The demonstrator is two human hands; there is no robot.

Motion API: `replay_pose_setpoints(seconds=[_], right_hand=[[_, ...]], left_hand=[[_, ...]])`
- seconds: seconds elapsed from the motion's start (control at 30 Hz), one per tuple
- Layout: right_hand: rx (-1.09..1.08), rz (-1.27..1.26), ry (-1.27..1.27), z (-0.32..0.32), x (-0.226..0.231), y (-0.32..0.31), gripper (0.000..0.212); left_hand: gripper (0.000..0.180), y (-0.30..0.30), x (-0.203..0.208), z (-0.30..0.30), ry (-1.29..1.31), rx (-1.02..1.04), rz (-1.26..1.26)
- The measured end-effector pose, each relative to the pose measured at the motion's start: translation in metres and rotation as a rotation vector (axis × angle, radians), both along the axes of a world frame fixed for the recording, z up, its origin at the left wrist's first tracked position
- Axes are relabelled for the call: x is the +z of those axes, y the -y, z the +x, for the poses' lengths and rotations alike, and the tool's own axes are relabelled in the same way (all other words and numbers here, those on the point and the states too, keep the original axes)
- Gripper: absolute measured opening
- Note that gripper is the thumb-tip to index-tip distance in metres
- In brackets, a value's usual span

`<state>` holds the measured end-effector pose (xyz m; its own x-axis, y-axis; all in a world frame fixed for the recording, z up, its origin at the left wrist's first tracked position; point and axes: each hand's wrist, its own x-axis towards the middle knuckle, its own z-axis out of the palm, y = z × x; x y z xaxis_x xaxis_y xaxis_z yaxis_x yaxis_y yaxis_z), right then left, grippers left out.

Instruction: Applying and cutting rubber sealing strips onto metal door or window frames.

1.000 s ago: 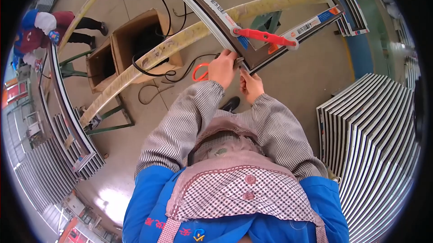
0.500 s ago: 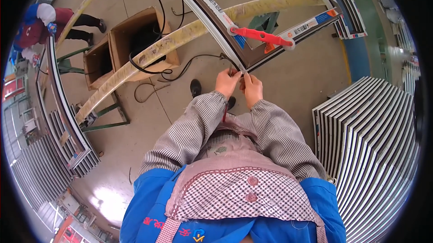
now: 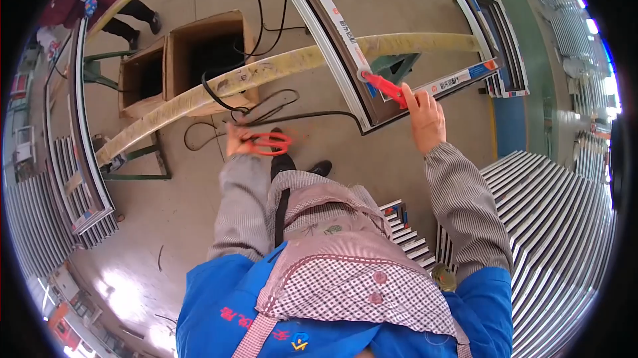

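My left hand [image 3: 237, 140] is closed around a pair of red-handled scissors [image 3: 272, 143], blurred by motion, left of the window frame's near corner. The blades do not show clearly. My right hand [image 3: 425, 117] grips the near right end of a red bar-shaped tool [image 3: 385, 87], which spans the inside of the corner. Its other end rests on the left rail of the brown and silver window frame [image 3: 324, 49]. A black rubber strip [image 3: 299, 117] runs from the corner leftward, looping over the floor and up to a yellow curved support.
The frame lies on a yellow wrapped support [image 3: 279, 69]. Behind it stand open cardboard boxes [image 3: 240, 25]. Stacked frame profiles [image 3: 551, 218] fill the right side, with more frames [image 3: 83, 178] at left. Another person [image 3: 86, 5] works at the far left.
My hands have parted from the frame corner. The left moved left with the scissors now showing; the right moved right onto the red tool. The rubber strip now reaches the corner.
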<state>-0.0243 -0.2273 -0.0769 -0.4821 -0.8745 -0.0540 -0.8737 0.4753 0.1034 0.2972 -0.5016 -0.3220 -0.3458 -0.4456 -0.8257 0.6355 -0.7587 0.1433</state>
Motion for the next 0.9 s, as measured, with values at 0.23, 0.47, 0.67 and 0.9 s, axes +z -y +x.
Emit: replay_pose_setpoints(seconds=[0.23,0.47,0.67,0.9], right_hand=[[-0.126,-0.060,0.521,0.070,0.049,-0.013,0.056],[-0.331,0.176,0.432,0.102,0.037,-0.002,0.046],[-0.332,0.206,0.448,0.093,0.050,0.052,0.043],[-0.283,0.187,0.373,0.057,0.038,0.121,0.040]], left_hand=[[0.014,0.020,0.118,0.067,0.316,-0.062,-0.174],[0.016,0.049,0.237,-0.084,0.000,-0.165,-0.770],[0.006,0.088,0.197,-0.185,-0.140,-0.213,-0.569],[0.008,0.116,0.179,-0.223,-0.122,-0.269,-0.393]])
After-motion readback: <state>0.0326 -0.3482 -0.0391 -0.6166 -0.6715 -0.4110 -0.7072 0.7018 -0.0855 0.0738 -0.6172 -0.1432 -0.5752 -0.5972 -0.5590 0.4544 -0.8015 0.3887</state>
